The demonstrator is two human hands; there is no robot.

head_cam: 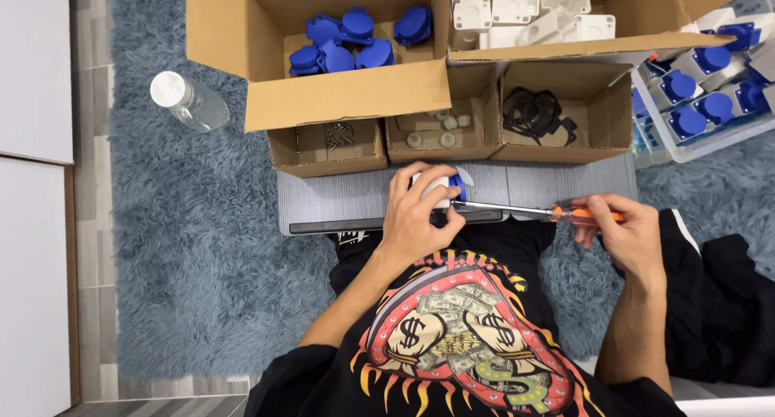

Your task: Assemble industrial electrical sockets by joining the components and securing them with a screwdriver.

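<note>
White-and-blue plastic socket housing sits clamped in the left hand, fingers curled over its top, at the near edge of the grey ribbed board. It looks light, rigid and smooth, best gripped by its flat sides. The right hand pinches the orange handle of a screwdriver, steel tip touching the housing. Beyond lie cardboard boxes of blue caps, white shells, black gaskets.

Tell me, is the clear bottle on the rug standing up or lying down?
Standing upright: the bottle shows its white cap toward the camera, body foreshortened beneath it.
</note>
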